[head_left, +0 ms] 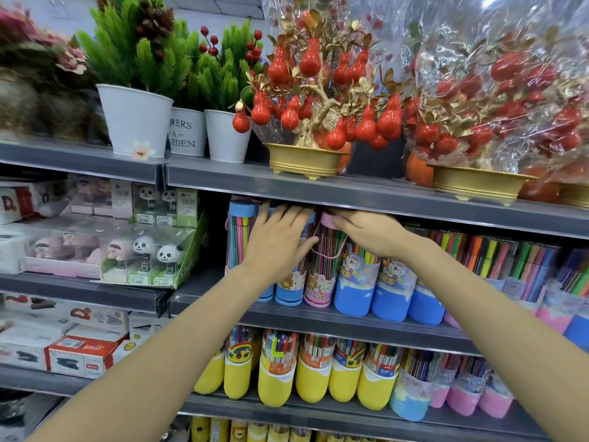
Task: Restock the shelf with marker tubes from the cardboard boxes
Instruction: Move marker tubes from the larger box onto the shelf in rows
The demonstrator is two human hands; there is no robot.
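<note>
Grey metal shelf unit, several tiers showing. Top shelf (366, 191) is carrying white plant pots (135, 119) with fake greenery and gold bowls (304, 159) of red-fruit trees, some wrapped in cellophane. Middle shelf (350, 327) is holding upright marker tubes (320, 272) with blue and pink bases, standing packed side by side. Lower shelf (318, 413) is carrying yellow-based marker tubes (275, 374), leaning slightly, plus pink-based ones to the right. Left bay shelf (79, 293) is holding panda stapler boxes (149, 260); below it, stacked cartons (79, 355), possibly staplers, print too blurred to tell.
</note>
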